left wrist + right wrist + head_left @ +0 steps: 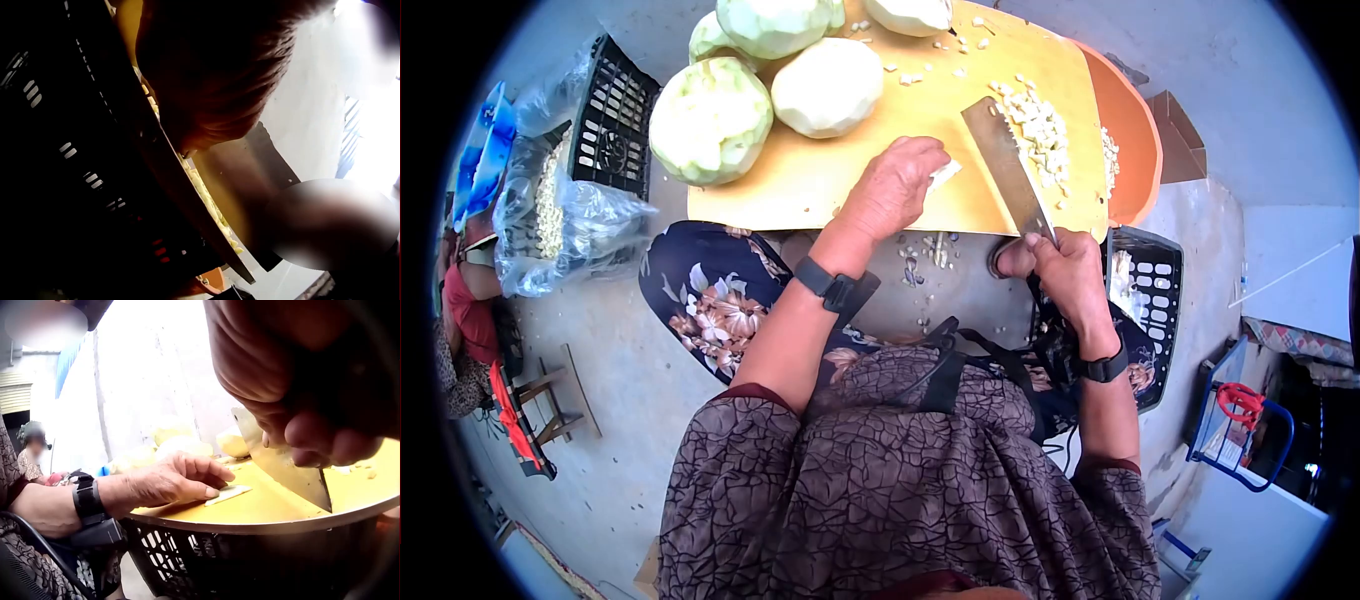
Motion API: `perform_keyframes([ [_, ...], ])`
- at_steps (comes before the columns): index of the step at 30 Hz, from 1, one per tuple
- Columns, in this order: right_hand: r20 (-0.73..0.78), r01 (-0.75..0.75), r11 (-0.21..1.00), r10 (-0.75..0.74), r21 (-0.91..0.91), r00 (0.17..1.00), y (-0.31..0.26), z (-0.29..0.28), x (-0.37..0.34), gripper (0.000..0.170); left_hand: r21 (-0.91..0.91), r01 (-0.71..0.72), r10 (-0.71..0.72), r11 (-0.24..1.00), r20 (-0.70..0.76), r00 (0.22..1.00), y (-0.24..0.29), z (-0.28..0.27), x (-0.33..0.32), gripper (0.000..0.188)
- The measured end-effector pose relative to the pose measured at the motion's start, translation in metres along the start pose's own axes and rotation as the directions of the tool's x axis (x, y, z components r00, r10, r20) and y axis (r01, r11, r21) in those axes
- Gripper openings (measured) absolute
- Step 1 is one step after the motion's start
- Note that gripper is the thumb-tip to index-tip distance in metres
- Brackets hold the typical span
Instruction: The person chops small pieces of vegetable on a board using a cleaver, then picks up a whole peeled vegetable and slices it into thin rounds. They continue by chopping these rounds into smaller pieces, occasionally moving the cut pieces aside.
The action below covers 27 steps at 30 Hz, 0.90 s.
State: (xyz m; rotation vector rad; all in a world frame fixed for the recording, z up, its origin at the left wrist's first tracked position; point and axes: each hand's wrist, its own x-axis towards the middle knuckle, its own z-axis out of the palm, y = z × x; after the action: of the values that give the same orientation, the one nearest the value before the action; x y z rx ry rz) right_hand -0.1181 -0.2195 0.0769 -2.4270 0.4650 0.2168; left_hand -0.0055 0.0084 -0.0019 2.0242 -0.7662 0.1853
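On a yellow board (800, 195), my left hand (897, 185) holds a thin pale vegetable slice (228, 495) with its thumb and fingers. The right wrist view shows the slice lying flat under the fingertips. My right hand (1072, 272) grips the handle of a broad cleaver (998, 150). Its blade slants across the board, between the left hand and a heap of small pale diced pieces (1040, 130). Large peeled pale-green vegetables (712, 120) are gathered at the board's far left. In the left wrist view, the left hand is dark and its fingertips are hidden.
An orange basin (1135, 150) sits under the board's right edge, and a black crate (1165, 290) stands below it. At left are another black crate (610, 120) and a clear plastic bag (590, 235) with pale pieces. Scraps (930, 250) lie beneath the board's near edge.
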Motion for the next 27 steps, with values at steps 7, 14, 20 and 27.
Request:
perform_keyframes([
  [7, -0.016, -0.029, 0.99, 0.027, -0.139, 1.0, -0.013, -0.004, -0.015, 0.028, 0.11, -0.04, 0.029, 0.993, 0.099, 0.995, 0.0, -0.013, 0.0, 0.034],
  [14, -0.007, -0.087, 0.988, 0.086, -0.131, 0.996, -0.01, -0.001, -0.01, 0.032, 0.177, 0.018, -0.052, 0.984, 0.188, 0.981, 0.014, -0.005, 0.0, 0.028],
  [20, -0.049, -0.058, 0.992, 0.053, -0.112, 0.997, -0.017, -0.005, -0.001, 0.034, 0.332, 0.053, -0.085, 0.942, 0.083, 0.993, 0.027, 0.018, -0.003, 0.03],
  [27, -0.018, -0.044, 0.996, 0.043, -0.073, 0.999, -0.021, -0.008, -0.012, 0.031, 0.255, -0.147, 0.145, 0.956, 0.028, 0.989, 0.016, 0.004, -0.001, 0.02],
])
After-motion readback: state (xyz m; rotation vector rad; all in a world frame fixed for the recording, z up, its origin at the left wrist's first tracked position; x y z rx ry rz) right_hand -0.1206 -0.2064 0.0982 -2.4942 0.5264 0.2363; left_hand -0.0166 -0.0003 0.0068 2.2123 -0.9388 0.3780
